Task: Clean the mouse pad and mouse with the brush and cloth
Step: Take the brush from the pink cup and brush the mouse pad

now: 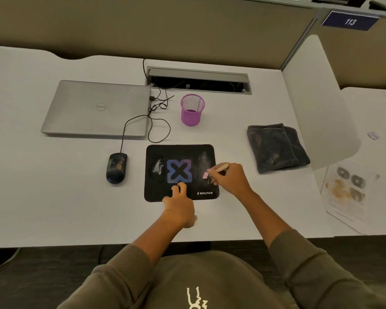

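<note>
A black mouse pad [180, 152] with a blue X logo lies on the white desk, with whitish dust smears at its left and right. My right hand [231, 178] is shut on a small brush [220, 168] with a pale handle, whose pink head touches the pad's right side. My left hand [178, 204] rests with fingertips pressed on the pad's front edge. A dusty black wired mouse [116, 167] sits to the left of the pad. A folded dark grey cloth [276, 147] lies to the right.
A shut silver laptop [96, 108] lies at the back left, with the mouse cable looping beside it. A purple mesh cup [192, 109] stands behind the pad. A cable tray opening [198, 80] is at the back. A white divider [321, 103] and printed paper [345, 195] are on the right.
</note>
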